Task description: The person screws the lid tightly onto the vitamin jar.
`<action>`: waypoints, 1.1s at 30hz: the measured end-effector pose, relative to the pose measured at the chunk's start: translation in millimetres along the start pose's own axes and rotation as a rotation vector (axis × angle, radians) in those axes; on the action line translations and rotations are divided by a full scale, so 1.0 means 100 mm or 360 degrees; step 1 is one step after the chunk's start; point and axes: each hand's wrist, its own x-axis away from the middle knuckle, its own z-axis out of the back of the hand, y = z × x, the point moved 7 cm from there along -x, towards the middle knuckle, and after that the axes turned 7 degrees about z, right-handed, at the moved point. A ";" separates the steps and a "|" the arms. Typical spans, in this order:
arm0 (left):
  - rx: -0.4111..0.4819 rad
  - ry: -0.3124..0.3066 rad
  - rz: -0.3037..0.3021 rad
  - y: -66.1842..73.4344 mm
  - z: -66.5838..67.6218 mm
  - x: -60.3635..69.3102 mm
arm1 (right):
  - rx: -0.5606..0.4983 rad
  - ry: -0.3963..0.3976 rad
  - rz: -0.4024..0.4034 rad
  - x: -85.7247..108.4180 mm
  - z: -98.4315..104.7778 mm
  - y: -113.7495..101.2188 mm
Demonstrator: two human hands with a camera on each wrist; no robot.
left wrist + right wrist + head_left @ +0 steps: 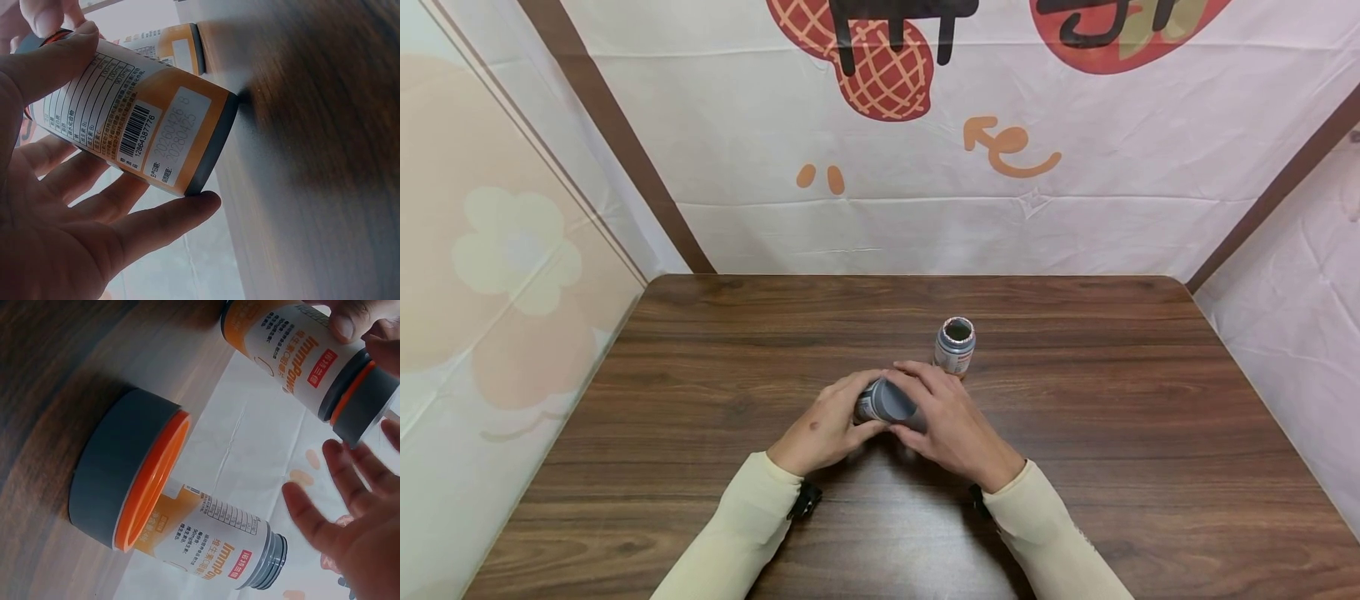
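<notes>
My left hand (831, 425) holds a supplement bottle (125, 119) tilted, thumb across its label and fingers beneath. It has a white and orange label, and its base is at or close to the table. A dark grey cap (369, 394) with an orange ring sits on that bottle's top. Around this cap, my right hand (943, 417) grips with thumb and fingertips. Beyond the right hand stands a second, similar bottle (955, 346), uncapped, its threaded neck (269, 562) bare. A loose grey cap (119, 469) with an orange lining rests on the table near the right wrist camera.
The brown wood-grain table (700, 392) extends around both hands. Behind it hangs a white printed cloth (925, 225), with more printed cloth at the left and right sides.
</notes>
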 end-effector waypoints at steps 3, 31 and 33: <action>0.0008 0.0000 -0.0013 0.00 0.00 0.00 | -0.0036 -0.0016 0.0074 -0.01 -0.01 -0.03; 0.0032 -0.0009 -0.0001 0.01 0.00 -0.01 | -0.0018 -0.0029 0.0025 0.01 -0.01 0.00; 0.0027 -0.0004 -0.0006 0.00 0.00 -0.01 | -0.0019 -0.0036 0.0029 0.01 -0.01 0.00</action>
